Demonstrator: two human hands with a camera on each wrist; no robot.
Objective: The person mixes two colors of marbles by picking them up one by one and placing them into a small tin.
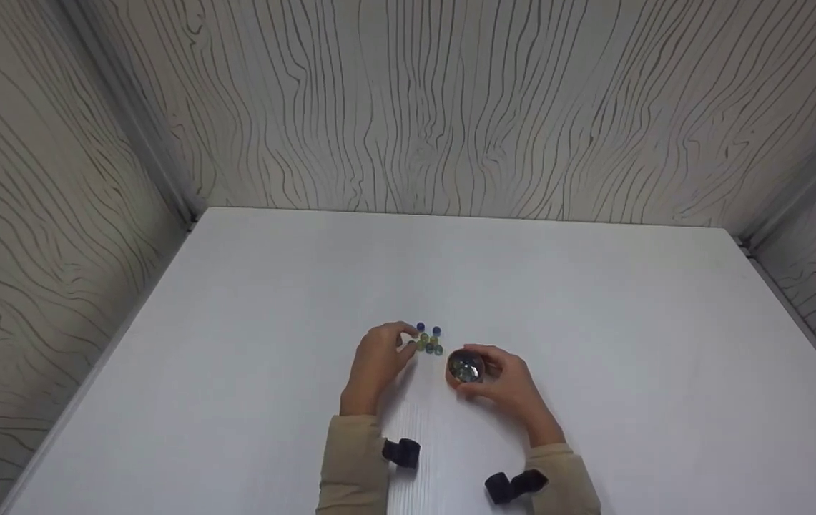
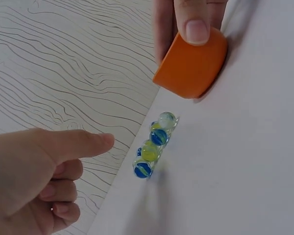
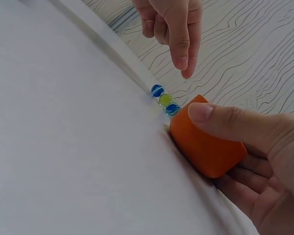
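Note:
Several glass marbles [image 1: 434, 341], blue, yellow-green and clear, lie in a small cluster on the white table. Just left of them is my left hand [image 1: 377, 355], thumb and index finger stretched toward the cluster with a gap between them. Its other fingers curl back, and in the left wrist view the hand [image 2: 44, 171] holds nothing. With thumb on one side and fingers on the other, my right hand [image 3: 264, 156] grips a small orange bowl [image 3: 201, 142]. Seen from above, the bowl [image 1: 453, 380] shows a dark, glinting inside, its opening tilted toward the marbles.
The white tabletop [image 1: 236, 286] extends around both hands. Wood-grain patterned panels [image 1: 408, 107] stand behind it and at both sides. A black wrist camera [image 1: 402, 453] is strapped to the left sleeve, another camera [image 1: 511, 487] to the right one.

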